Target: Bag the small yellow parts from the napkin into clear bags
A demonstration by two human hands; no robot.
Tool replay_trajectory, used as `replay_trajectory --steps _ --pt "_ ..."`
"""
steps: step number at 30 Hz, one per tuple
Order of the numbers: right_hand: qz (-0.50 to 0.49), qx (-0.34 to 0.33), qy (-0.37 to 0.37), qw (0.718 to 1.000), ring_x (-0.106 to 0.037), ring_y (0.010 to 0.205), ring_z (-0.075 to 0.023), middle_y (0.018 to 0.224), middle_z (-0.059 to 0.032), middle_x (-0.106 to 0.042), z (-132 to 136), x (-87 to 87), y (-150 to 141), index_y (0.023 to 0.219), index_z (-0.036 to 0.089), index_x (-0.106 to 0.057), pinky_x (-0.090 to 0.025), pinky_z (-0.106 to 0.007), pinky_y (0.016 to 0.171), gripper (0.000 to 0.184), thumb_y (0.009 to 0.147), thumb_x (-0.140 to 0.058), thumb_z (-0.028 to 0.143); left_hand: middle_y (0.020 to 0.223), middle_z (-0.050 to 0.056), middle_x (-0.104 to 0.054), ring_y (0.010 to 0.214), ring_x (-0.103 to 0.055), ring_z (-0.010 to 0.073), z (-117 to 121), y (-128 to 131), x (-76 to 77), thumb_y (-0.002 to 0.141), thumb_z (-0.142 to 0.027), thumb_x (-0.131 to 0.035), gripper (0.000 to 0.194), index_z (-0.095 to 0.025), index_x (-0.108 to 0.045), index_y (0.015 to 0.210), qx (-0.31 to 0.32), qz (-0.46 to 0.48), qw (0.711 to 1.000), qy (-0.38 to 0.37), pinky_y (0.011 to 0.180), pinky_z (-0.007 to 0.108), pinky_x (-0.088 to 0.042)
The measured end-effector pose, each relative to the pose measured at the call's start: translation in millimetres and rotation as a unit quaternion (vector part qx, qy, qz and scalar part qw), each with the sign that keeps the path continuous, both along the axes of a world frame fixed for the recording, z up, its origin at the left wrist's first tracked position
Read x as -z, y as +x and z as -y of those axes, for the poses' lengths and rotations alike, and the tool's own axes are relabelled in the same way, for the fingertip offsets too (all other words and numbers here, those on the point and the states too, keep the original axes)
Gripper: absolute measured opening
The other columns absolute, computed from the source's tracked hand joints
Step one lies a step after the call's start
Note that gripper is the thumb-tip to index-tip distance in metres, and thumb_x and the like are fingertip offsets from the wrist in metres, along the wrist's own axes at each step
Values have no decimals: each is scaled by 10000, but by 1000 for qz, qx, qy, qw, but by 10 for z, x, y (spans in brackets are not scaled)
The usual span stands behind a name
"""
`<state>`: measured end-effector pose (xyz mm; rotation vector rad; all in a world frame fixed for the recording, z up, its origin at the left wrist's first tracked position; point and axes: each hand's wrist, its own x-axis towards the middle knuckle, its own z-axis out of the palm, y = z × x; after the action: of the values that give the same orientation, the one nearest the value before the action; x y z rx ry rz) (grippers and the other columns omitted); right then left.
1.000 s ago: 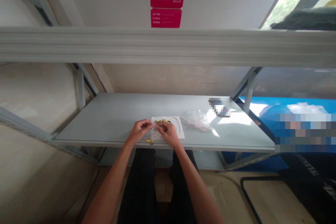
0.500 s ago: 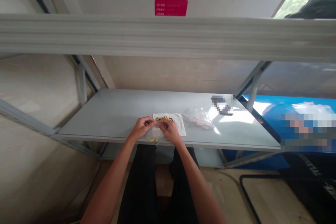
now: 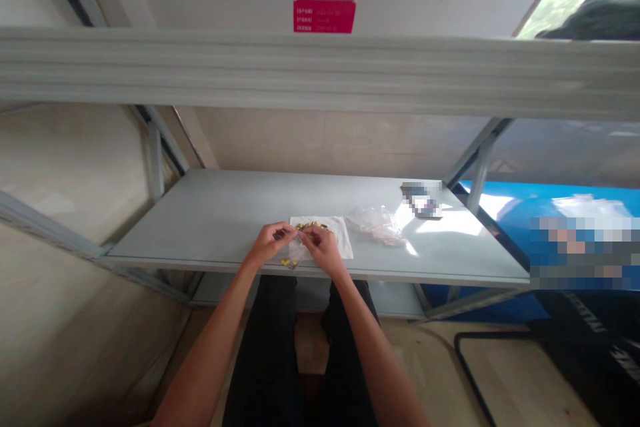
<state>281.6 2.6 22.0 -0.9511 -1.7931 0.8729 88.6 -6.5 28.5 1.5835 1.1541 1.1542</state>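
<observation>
My left hand (image 3: 277,239) and my right hand (image 3: 319,240) meet above the near edge of the shelf, fingers pinched together. Between their fingertips is the top of a small clear plastic bag, thin and hard to make out. Low in the bag, several small yellow and dark pieces (image 3: 289,262) show near the shelf's front edge. Just beyond my fingers, more yellow and dark pieces (image 3: 313,223) lie on a white sheet or flat bag (image 3: 343,240). My right hand partly covers that pile.
Clear plastic bags (image 3: 380,225) lie in a heap on the grey shelf (image 3: 200,213), right of the white sheet. Farther right is a blurred-out object (image 3: 423,200). A thick grey beam (image 3: 320,73) crosses above, and a metal upright (image 3: 477,167) stands at the right.
The pieces in the small bag have shifted slightly left and up. Both hands keep their pinch in nearly the same place. The whole view has moved a little.
</observation>
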Motion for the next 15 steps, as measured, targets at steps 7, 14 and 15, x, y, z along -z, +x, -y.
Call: replay_trajectory --steps 7,14,15 --pt "12 5 12 1000 -538 633 -145 758 -34 -691 -1 6 -18 911 181 -736 -391 -268 623 295 957 -582 429 780 33 -705 766 -615 182 5 -5 11 818 -458 -739 296 -164 -738 788 -35 0 999 7 739 267 -462" --pt "-6 7 12 1000 -502 597 -143 668 -10 -612 14 -17 28 822 190 -698 -368 -271 597 324 965 -564 449 812 22 -699 770 -616 173 -5 -24 67 788 -484 -767 318 -173 -727 842 -62 51 997 -4 726 258 -469" --pt "-7 -1 12 1000 -504 608 -145 676 -11 -612 22 -32 32 811 192 -691 -368 -272 603 326 967 -561 448 814 25 -705 770 -619 176 -5 -23 58 783 -483 -773 320 -172 -733 847 -49 44 998 -9 727 261 -471"
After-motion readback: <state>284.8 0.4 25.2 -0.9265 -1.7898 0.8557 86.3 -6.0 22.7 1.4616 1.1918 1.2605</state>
